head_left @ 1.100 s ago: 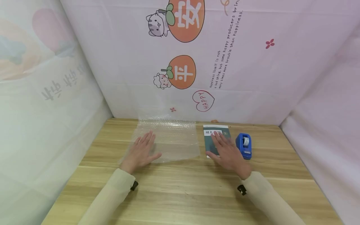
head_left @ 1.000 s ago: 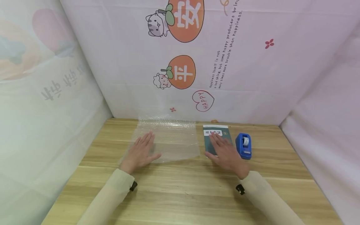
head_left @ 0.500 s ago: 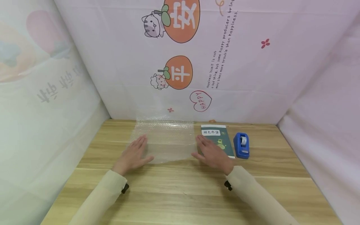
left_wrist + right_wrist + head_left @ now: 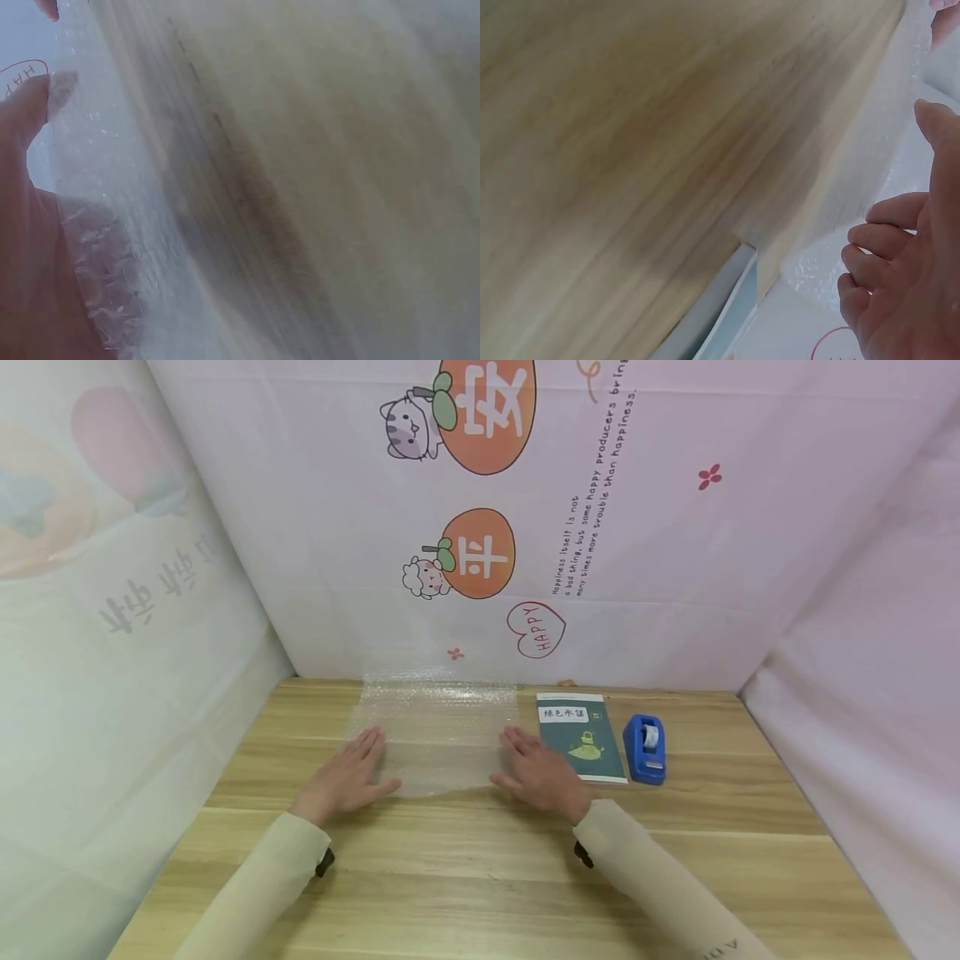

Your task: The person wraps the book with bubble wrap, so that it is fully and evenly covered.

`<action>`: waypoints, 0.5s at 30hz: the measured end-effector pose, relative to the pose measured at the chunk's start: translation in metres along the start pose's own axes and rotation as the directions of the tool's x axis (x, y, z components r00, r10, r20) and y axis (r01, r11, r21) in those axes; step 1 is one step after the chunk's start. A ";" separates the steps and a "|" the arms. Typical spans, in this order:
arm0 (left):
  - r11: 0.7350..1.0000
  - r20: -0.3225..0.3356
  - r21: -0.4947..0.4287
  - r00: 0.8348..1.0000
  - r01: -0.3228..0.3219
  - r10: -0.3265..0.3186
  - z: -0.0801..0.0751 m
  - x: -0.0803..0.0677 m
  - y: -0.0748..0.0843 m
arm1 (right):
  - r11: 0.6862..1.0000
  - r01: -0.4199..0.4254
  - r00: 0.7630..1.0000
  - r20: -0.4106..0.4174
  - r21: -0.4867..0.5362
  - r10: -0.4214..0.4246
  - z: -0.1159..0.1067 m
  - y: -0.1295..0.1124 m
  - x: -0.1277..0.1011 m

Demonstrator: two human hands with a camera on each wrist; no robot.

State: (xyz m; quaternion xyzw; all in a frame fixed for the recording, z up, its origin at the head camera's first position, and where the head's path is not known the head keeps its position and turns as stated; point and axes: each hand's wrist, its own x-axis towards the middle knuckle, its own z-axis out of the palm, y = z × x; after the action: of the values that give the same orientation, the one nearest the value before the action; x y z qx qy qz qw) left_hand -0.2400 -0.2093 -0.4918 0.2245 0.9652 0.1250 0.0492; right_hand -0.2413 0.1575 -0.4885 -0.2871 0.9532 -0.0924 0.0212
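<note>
A clear sheet of bubble wrap [image 4: 446, 743] lies on the wooden table, its far end reaching up to the back wall. My left hand [image 4: 341, 782] rests at its left edge, fingers stretched out and thumb pointing inward; in the left wrist view some bubble wrap [image 4: 154, 262] overlaps the hand [image 4: 30, 255]. At the sheet's right edge is my right hand [image 4: 542, 774], its fingers extended and relaxed, touching or just over the film. The right wrist view shows that hand [image 4: 911, 262] beside the bubble wrap [image 4: 851, 176]. Neither hand grips anything.
Just right of my right hand lies a dark green book [image 4: 558, 742] with a white label. A blue tape dispenser [image 4: 647, 748] with a roll stands right of it. Printed white cloth [image 4: 645, 635] walls in the wooden table [image 4: 450, 877] at the back and sides.
My right hand has slid left off the green book to the bubble wrap's right edge. My left hand has shifted slightly left and nearer. The book's cover is now uncovered.
</note>
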 end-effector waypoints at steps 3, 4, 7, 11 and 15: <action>1.000 0.012 -0.014 1.000 -0.005 0.005 0.000 -0.002 0.000 | 1.000 -0.001 1.000 0.011 -0.002 0.001 0.003 -0.002 0.003; 1.000 0.018 -0.014 1.000 -0.004 0.004 0.000 -0.002 0.000 | 1.000 -0.005 1.000 0.016 0.004 0.005 0.005 -0.002 0.003; 1.000 0.023 -0.024 1.000 -0.012 0.013 0.001 -0.004 0.001 | 1.000 -0.012 0.999 0.035 0.011 0.012 0.010 -0.003 0.004; 0.999 0.031 -0.039 0.999 -0.017 0.018 0.003 -0.006 0.000 | 1.000 -0.018 0.998 0.061 0.019 0.017 0.015 -0.003 0.004; 0.998 0.050 -0.064 0.999 -0.015 0.018 0.005 -0.006 -0.001 | 1.000 -0.020 0.996 0.085 0.014 0.019 0.018 -0.004 0.004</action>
State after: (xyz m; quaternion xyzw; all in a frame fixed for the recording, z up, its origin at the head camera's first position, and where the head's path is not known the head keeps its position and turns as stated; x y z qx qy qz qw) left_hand -0.2341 -0.2113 -0.4966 0.2340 0.9572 0.1504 0.0799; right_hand -0.2404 0.1493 -0.5051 -0.2814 0.9534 -0.0872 0.0648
